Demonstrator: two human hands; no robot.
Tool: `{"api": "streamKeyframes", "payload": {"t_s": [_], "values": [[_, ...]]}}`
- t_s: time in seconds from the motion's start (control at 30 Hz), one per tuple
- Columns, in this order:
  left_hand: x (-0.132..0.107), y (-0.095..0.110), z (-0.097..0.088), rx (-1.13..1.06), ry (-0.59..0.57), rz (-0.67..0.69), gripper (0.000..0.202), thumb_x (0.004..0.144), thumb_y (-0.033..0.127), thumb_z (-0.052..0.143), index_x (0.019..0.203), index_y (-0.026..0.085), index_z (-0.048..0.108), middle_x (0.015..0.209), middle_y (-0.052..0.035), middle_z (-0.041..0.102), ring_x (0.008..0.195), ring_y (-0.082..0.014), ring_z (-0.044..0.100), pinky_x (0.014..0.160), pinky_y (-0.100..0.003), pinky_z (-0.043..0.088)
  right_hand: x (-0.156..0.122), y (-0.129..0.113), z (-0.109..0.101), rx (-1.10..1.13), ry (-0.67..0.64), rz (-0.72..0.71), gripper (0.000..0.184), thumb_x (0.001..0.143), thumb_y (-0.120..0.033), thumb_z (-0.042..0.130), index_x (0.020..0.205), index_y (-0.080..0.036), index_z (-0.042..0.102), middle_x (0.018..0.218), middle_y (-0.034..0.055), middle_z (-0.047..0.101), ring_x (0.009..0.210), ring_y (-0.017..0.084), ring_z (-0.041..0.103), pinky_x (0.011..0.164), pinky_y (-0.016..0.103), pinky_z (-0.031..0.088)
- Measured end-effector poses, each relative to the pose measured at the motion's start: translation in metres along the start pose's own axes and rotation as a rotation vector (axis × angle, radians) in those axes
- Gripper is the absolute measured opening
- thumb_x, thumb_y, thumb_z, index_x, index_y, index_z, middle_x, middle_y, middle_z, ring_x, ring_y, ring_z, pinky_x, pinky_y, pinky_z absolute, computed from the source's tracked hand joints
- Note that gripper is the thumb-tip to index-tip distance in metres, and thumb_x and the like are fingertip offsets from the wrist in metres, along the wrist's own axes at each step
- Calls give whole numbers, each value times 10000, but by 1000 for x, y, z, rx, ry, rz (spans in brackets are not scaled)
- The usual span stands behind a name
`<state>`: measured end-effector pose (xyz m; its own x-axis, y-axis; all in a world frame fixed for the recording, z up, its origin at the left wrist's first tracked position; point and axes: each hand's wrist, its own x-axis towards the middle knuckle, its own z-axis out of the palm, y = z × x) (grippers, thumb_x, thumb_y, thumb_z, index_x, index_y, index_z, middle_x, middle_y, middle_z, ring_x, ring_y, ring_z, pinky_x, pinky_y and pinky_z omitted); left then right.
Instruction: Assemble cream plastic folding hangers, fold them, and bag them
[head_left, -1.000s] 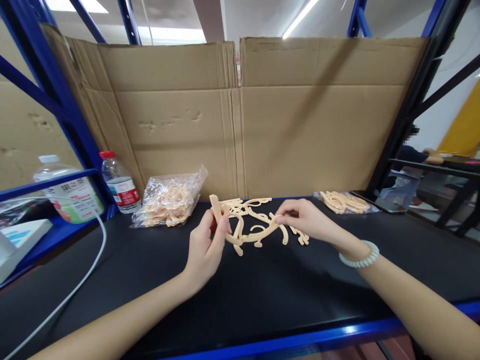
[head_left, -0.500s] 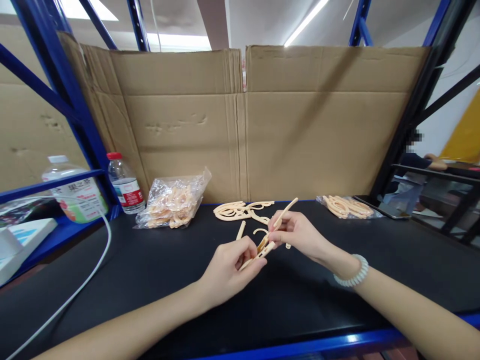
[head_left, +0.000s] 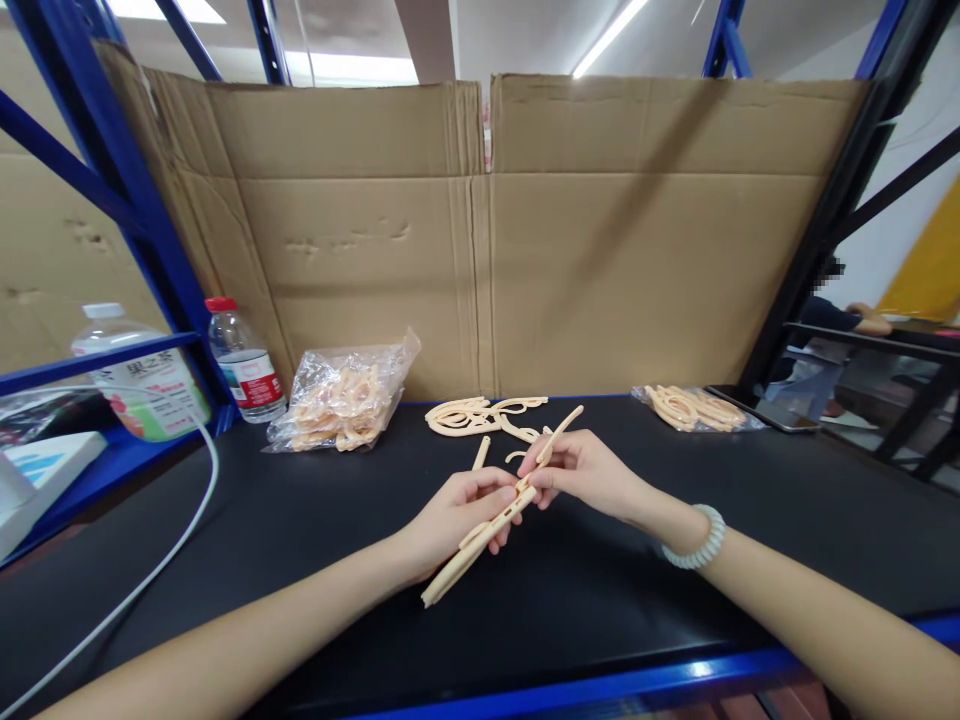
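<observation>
My left hand (head_left: 454,515) is closed around a beige plastic folding hanger (head_left: 474,545), whose long slotted bar slants down toward the table's front. My right hand (head_left: 589,475) pinches the upper part of the same hanger, with a thin arm rising above the fingers. A curved hook shows just behind the fingertips. The joint between the parts is partly hidden by my fingers. Behind my hands, more loose beige hanger pieces (head_left: 459,416) lie flat on the black tabletop (head_left: 600,590).
A clear bag of beige pieces (head_left: 345,405) sits at back left, beside a red-capped water bottle (head_left: 251,370). At back right lie another bag (head_left: 697,408) and a phone (head_left: 772,412). A white cable (head_left: 201,520) crosses the left side. Cardboard (head_left: 637,250) walls the back.
The held hanger has turned, so its long bar now extends down to the left below my left hand. My left thumb now lies on top; my right hand has dropped slightly.
</observation>
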<state>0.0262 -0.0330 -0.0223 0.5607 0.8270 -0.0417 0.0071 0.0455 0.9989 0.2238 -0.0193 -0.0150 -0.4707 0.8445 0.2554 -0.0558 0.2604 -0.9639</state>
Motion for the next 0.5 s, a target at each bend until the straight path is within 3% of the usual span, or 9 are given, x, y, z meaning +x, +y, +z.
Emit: {"api": "streamKeyframes", "payload": {"t_s": [0.13,0.23,0.33,0.5], "values": [[0,-1,-3,190,-34,25,458,809,600,596,849,144,590,615,38,553,438,-70,494,408,-178,396,-1,-1,-1,-130,-2,-99,209,789,-338,741,767,-137,689,801,41,644,668,162,653,535,262,565],[-3,-4,-5,369,-78,81,414,902,555,475,770,168,537,579,44,549,410,-71,493,401,-176,375,-5,-5,3,-418,3,-336,105,843,-196,677,744,-160,686,803,39,658,718,165,636,652,297,550],[-4,-6,-6,518,-105,131,405,950,498,397,729,176,504,542,47,540,405,-74,509,413,-169,366,-8,-10,6,-659,-47,-525,184,862,-53,585,749,-171,670,741,26,650,732,161,613,739,313,520],[-3,-4,-6,553,-122,151,400,955,468,370,710,178,496,514,49,526,377,-74,495,395,-165,366,-8,-7,3,-757,-83,-602,250,858,8,498,749,-178,625,704,19,613,700,160,582,667,282,505]]}}
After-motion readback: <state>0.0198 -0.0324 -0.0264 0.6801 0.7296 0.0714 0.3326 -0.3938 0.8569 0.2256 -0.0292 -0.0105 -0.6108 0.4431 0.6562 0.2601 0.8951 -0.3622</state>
